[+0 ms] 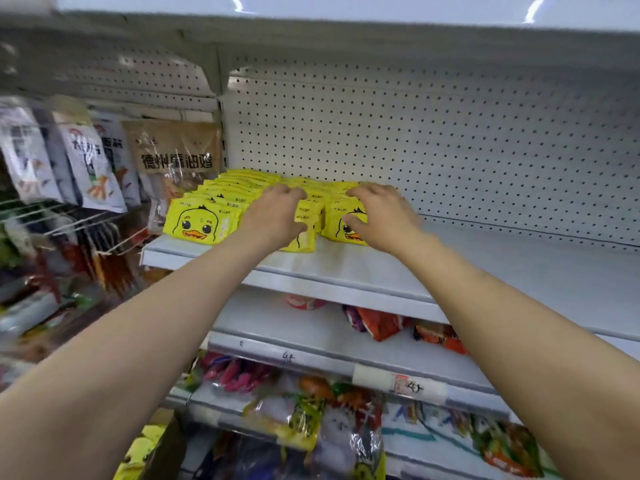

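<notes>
- White pegboard (450, 133), dotted with small holes, backs the shop bay we face, and a smooth grey metal shelf (519, 271) runs across it at hand height.
- At far left we see glossy snack bags (90, 168) hanging from thin wire hooks (69, 223), all blurred. Just beside them hangs a brown paper-look bag (173, 147) with dark lettering and a clear film window.
- On the shelf's left end stand the yellow duck packs, soft, flat and rectangular, in three rows running back to the pegboard. We touch nothing in the left row (202, 221), whose front pack shows a cartoon duck face.
- Our left hand (277, 216) reaches over the middle row (306, 242). The fingers curl down over the pack tops and the thumb lies against the front pack's face, so the grip is narrow and closed around the front packs of that row.
- Our right hand (381, 216) sits on the right row (337, 225), just beside the left hand but apart from it. Its fingers hook over the tops and its thumb presses the duck face in front, a narrow hold on that row's front packs.
- Both rows rest on the shelf, close to its front lip.
- Lower down, an orange and red crinkly bag (381, 323) lies on the next shelf. A paper price label (405, 384) sits on the strip below it, and shiny clear-film bags (311, 410) crowd the bottom tier.
</notes>
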`<state>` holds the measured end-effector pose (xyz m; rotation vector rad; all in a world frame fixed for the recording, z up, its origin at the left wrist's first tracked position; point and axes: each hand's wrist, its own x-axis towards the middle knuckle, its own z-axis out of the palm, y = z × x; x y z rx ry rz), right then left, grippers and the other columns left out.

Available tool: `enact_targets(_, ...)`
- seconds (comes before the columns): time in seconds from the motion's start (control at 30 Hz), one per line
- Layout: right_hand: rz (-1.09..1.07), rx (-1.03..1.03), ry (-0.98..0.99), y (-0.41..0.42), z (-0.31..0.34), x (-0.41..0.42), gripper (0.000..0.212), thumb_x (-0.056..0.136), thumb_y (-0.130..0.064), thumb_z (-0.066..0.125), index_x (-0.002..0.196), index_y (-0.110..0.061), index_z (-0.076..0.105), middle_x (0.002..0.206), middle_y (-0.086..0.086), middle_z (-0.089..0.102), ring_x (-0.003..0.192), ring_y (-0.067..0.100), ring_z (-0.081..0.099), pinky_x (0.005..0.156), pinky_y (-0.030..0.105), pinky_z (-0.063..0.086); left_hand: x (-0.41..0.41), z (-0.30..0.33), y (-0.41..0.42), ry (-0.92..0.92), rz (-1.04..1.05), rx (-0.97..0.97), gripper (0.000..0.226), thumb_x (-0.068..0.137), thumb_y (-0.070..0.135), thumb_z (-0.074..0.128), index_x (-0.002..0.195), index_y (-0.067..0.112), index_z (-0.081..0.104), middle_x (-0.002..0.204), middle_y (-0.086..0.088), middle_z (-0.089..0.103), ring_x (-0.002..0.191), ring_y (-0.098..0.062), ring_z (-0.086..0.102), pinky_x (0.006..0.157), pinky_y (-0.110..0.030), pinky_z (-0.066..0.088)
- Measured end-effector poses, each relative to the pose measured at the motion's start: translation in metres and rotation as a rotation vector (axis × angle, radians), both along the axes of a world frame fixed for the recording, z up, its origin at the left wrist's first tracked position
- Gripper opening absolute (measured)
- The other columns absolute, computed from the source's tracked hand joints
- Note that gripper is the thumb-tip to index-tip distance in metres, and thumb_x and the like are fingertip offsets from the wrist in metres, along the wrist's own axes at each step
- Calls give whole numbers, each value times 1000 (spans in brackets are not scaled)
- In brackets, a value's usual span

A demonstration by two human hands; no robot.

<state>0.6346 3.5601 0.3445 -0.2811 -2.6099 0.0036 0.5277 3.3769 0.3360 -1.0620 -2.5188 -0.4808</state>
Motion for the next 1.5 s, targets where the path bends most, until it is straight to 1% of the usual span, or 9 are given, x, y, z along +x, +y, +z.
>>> enact_targets(0.23, 142, -102, -14, -101, -14, 40, 50, 92, -47, 58, 138, -29, 49, 146, -1, 47, 134, 26, 39, 105, 37, 38, 64, -20, -112, -22, 152, 0, 53, 88, 38, 63, 134, 15, 49, 130, -13, 51, 125, -34, 43, 98, -46, 43)
enact_targets(0.5, 337, -101, -107, -217, -29, 21, 54, 93, -47, 57, 141, -27, 45, 147, -1, 44, 134, 26, 38, 103, 39, 40, 84, -30, -234, -6, 330, -33, 50, 87, 38, 61, 130, 15, 51, 123, -11, 55, 116, -34, 50, 89, -45, 48)
enact_targets(0.7, 454, -110, -164, -301, -46, -32, 50, 93, -46, 57, 139, -27, 47, 145, -2, 46, 134, 23, 38, 102, 37, 39, 54, -48, -318, -46, 458, -71, 50, 88, 43, 60, 129, 16, 51, 119, -9, 56, 114, -32, 51, 90, -49, 49)
enact_targets(0.8, 494, -105, -227, -343, -63, -76, 48, 93, -49, 56, 136, -28, 48, 139, -3, 50, 129, 22, 42, 96, 36, 42, 20, -67, -362, -83, 485, -86, 47, 88, 43, 60, 126, 16, 51, 118, -9, 57, 114, -32, 50, 89, -48, 49)
enact_targets(0.9, 501, -99, -287, -385, -86, -125, 49, 94, -52, 53, 136, -29, 46, 141, -4, 49, 130, 21, 42, 97, 38, 44, -26, -95, -406, -126, 498, -106, 47, 89, 44, 59, 126, 16, 52, 120, -8, 57, 116, -31, 50, 89, -46, 49)
enact_targets(1.03, 500, -114, -405, -443, -125, -187, 51, 96, -49, 51, 142, -27, 42, 146, 0, 44, 135, 24, 37, 99, 40, 42, -92, -147, -461, -265, 489, -158, 50, 87, 45, 60, 126, 14, 51, 121, -12, 55, 115, -36, 51, 92, -49, 47)
enact_targets(1.2, 465, -130, -571, -498, -196, -241, 48, 96, -46, 53, 138, -25, 46, 138, 3, 51, 127, 27, 45, 95, 37, 43, -150, -226, -518, -456, 444, -216, 49, 86, 39, 63, 126, 13, 53, 124, -15, 56, 116, -37, 51, 93, -44, 46)
enact_targets(1.3, 446, -188, -686, -519, -252, -258, 50, 94, -43, 57, 138, -21, 49, 136, 7, 53, 126, 29, 47, 94, 36, 40, -168, -278, -547, -572, 425, -254, 45, 87, 37, 63, 123, 11, 54, 119, -15, 58, 113, -36, 53, 89, -41, 45)
enact_targets(1.5, 435, -339, -979, -542, -363, -264, 53, 92, -39, 64, 138, -15, 51, 138, 12, 52, 131, 31, 46, 102, 37, 39, -171, -383, -597, -885, 461, -288, 56, 86, 45, 67, 131, 15, 53, 119, -16, 62, 115, -35, 55, 92, -42, 47)
